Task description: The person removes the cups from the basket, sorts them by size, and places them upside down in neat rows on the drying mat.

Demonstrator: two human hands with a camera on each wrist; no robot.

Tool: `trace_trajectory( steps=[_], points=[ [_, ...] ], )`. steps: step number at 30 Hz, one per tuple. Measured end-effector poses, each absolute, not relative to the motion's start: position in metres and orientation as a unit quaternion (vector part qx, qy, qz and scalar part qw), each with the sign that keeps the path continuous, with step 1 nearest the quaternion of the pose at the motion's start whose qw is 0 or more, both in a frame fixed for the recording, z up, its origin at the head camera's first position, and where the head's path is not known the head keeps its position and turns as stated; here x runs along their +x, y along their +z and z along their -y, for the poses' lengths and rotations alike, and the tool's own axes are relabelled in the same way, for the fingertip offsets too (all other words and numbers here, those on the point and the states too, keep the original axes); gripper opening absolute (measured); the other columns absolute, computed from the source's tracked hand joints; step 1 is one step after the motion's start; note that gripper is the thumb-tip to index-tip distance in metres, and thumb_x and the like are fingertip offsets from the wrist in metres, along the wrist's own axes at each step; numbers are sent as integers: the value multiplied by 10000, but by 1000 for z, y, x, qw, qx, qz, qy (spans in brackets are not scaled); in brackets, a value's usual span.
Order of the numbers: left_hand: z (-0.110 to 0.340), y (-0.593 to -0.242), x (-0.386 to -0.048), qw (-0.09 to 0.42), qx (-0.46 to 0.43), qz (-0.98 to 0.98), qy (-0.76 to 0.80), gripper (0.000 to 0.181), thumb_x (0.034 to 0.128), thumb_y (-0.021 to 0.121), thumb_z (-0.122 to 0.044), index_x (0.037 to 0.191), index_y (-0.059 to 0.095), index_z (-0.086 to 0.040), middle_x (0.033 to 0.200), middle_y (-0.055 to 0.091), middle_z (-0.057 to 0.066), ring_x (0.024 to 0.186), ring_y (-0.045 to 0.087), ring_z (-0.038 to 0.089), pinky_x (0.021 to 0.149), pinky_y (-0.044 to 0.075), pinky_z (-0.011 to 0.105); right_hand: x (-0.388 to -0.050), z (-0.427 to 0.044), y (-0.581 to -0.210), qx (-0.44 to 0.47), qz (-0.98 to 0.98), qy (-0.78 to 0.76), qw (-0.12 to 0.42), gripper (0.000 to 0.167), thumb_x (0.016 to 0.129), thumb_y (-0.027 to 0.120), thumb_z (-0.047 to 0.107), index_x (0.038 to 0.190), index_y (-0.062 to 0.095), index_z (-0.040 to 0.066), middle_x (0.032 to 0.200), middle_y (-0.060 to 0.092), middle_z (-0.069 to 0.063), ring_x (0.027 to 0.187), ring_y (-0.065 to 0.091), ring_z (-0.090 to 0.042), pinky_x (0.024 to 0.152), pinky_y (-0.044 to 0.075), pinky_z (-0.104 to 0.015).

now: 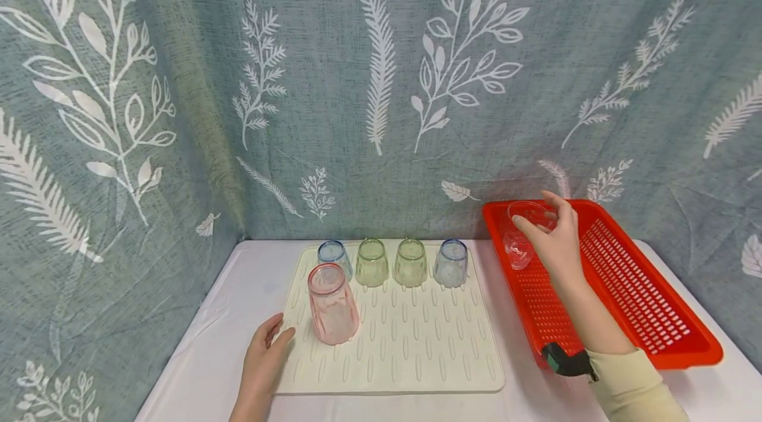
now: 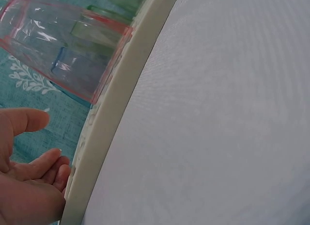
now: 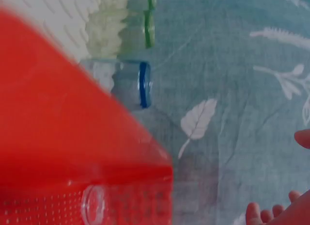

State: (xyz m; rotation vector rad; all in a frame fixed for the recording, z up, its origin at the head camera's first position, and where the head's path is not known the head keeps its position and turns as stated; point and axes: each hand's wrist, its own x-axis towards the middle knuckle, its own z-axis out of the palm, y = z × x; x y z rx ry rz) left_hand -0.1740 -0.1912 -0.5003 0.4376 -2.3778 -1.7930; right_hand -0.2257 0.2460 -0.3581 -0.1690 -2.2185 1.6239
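Note:
My right hand (image 1: 557,237) is at the back left of the red basket (image 1: 673,336), thumb and fingers spread about the wide upper rim of a clear glass (image 1: 516,247). No firm grip shows. In the right wrist view, the fingertips (image 3: 253,213) look apart from the glass. My left hand (image 1: 260,356) lies by the left edge of the cream drying mat (image 1: 417,356), fingers loosely bent and holding nothing. Close to it, a tall pink glass (image 1: 335,313) stands on the mat, its wider end down; in the left wrist view a gap separates them.
Along the mat's back edge stand a blue glass (image 1: 335,254), a green glass (image 1: 372,266), another green glass (image 1: 411,266) and another blue glass (image 1: 451,266). A leaf-patterned curtain (image 1: 333,78) hangs behind the white table (image 1: 205,369). The basket walls rise around my right hand.

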Motion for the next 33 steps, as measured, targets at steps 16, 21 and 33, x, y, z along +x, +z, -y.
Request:
trace_trajectory(
  steps=[16, 21, 33],
  points=[
    [192, -503, -177, 64, 150, 780, -604, 591, 968, 543, -147, 1451, 311, 102, 1456, 335, 314, 1379, 281, 423, 1143, 213, 520, -258, -292, -375, -130, 794, 588, 77, 965, 920, 657, 324, 1557, -32, 98, 1578, -32, -206, 1407, 121, -452, 1106, 233, -599],
    [192, -503, -177, 62, 154, 782, -601, 591, 963, 544, -151, 1452, 318, 92, 1459, 338, 304, 1383, 274, 419, 1148, 202, 515, -265, -304, -385, -129, 811, 570, 17, 983, 931, 638, 315, 1534, -79, 20, 1563, -54, -292, 1370, 183, -505, 1100, 254, -604],
    [193, -503, -175, 66, 145, 785, -599, 576, 979, 551, -154, 1444, 329, 103, 1458, 338, 318, 1383, 277, 422, 1149, 204, 514, -275, -312, -403, -96, 827, 545, -96, 985, 947, 599, 261, 1472, -156, -92, 1508, -16, -395, 1349, 215, -525, 1099, 281, -588]
  ],
)
